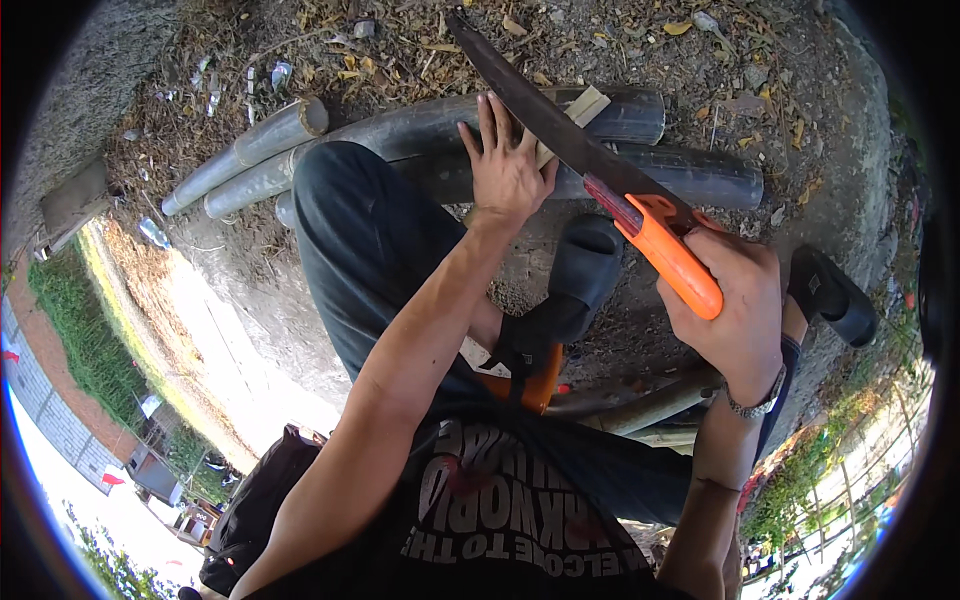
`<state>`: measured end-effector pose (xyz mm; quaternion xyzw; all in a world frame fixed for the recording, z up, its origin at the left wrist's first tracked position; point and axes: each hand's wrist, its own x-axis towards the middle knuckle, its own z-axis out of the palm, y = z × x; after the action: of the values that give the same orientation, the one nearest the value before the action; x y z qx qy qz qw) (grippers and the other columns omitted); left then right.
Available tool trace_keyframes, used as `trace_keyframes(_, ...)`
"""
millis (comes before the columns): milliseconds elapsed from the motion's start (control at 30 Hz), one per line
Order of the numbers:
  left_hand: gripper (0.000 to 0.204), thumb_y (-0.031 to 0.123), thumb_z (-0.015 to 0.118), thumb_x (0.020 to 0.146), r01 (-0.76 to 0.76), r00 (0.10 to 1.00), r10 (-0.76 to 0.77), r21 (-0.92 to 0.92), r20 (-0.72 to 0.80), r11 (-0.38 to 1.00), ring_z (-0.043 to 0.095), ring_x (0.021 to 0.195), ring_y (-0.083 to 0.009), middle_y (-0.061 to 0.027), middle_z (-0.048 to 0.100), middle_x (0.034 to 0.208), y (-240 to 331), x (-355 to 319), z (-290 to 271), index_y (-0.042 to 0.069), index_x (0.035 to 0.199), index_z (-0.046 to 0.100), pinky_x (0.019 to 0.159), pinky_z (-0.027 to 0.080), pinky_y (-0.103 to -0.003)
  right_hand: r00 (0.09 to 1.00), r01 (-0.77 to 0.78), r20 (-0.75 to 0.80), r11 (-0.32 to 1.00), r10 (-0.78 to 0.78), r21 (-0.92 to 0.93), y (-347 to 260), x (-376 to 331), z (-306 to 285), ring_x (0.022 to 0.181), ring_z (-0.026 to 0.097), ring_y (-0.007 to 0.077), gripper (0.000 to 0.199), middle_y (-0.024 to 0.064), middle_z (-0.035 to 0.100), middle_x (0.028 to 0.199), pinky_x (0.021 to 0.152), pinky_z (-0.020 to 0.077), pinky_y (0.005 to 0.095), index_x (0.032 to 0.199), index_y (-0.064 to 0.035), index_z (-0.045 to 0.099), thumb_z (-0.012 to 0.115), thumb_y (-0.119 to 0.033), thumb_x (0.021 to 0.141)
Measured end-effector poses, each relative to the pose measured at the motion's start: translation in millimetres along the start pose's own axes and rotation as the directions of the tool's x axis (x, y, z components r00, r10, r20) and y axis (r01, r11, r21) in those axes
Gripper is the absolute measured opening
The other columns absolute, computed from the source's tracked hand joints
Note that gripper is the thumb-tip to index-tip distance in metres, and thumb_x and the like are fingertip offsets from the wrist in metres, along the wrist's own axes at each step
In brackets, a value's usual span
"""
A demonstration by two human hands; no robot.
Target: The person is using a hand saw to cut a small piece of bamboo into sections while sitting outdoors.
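My right hand (pixel 735 300) is closed around the orange handle of a handsaw (pixel 570 140). Its dark blade slants up and left, crossing over a pale wooden strip (pixel 588 106). My left hand (pixel 508 175) rests with fingers spread on a thick grey pole (pixel 430 125) that looks like bamboo. The strip lies across that pole, its near end held between my left thumb and index finger. Whether the saw's teeth touch the strip cannot be made out. A second thick pole (pixel 700 180) lies alongside, nearer to me.
Shorter grey poles (pixel 250 145) lie at the left. My sandalled foot (pixel 585 265) is beside the poles, below the blade. An orange object (pixel 540 385) sits under my leg. More poles (pixel 660 405) lie behind it. Dry leaves and litter cover the far ground. A black bag (pixel 260 500) is at lower left.
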<state>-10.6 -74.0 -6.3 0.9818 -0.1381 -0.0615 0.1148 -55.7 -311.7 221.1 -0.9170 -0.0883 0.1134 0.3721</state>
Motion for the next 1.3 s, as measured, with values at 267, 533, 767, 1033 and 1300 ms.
trace_keyframes(267, 0.076, 0.044, 0.066, 0.092, 0.007, 1.000, -0.006, 0.019, -0.030, 1.000, 0.020, 0.155, -0.0489, -0.0348, 0.029, 0.162, 14, -2, -6, 0.010, 0.156, 0.045, 0.120, 0.018, -0.071, 0.921, -0.214, -0.318, 0.974, 0.225, 0.070, -30, -123, -19, 0.047, 0.057, 0.0259, 0.018, 0.0089, 0.055, 0.058, 0.050, 0.0442, 0.0345, 0.073, -0.0028, 0.060, 0.078, -0.006, 0.072)
trace_keyframes(533, 0.083, 0.055, 0.058, 0.096, -0.037, 0.994, 0.033, -0.039, -0.109, 0.999, 0.022, 0.154, -0.0489, -0.0355, 0.033, 0.160, 4, -6, 0, -0.002, 0.154, 0.044, 0.121, 0.017, -0.069, 0.861, -0.038, -0.508, 0.998, 0.009, -0.047, -14, -102, -12, 0.049, 0.058, 0.0239, 0.015, 0.0078, 0.062, 0.066, 0.051, 0.0437, 0.0328, 0.083, 0.0001, 0.068, 0.078, -0.006, 0.072)
trace_keyframes(767, 0.047, 0.036, 0.077, 0.088, -0.239, 0.931, 0.183, -0.150, -0.316, 0.959, 0.047, 0.135, -0.0446, -0.0237, 0.055, 0.145, -4, -15, -9, 0.005, 0.124, 0.073, 0.109, 0.043, -0.053, 0.831, -0.055, -0.549, 0.995, 0.089, 0.079, -10, -117, 36, 0.044, 0.051, 0.0209, 0.020, 0.0061, 0.052, 0.057, 0.047, 0.0389, 0.0323, 0.071, -0.0036, 0.059, 0.079, -0.003, 0.072)
trace_keyframes(1033, 0.039, 0.034, 0.080, 0.082, -0.202, 0.965, 0.149, -0.249, -0.214, 0.947, 0.060, 0.104, -0.0402, -0.0171, 0.070, 0.096, -16, -7, -9, 0.001, 0.101, 0.073, 0.092, 0.052, -0.049, 0.796, -0.118, -0.573, 0.978, 0.197, 0.172, 3, -139, 55, 0.044, 0.052, 0.0248, 0.018, 0.0091, 0.054, 0.057, 0.048, 0.0408, 0.0342, 0.073, -0.0031, 0.060, 0.078, -0.006, 0.074)
trace_keyframes(1300, 0.034, 0.031, 0.083, 0.080, -0.155, 0.943, 0.081, -0.209, -0.321, 0.966, 0.059, 0.102, -0.0386, -0.0154, 0.069, 0.095, -13, -1, -22, 0.004, 0.090, 0.065, 0.089, 0.050, -0.050, 0.791, -0.103, -0.580, 0.977, 0.193, 0.186, 22, -134, 77, 0.047, 0.055, 0.0260, 0.019, 0.0097, 0.056, 0.060, 0.049, 0.0426, 0.0350, 0.073, -0.0039, 0.060, 0.078, -0.008, 0.075)
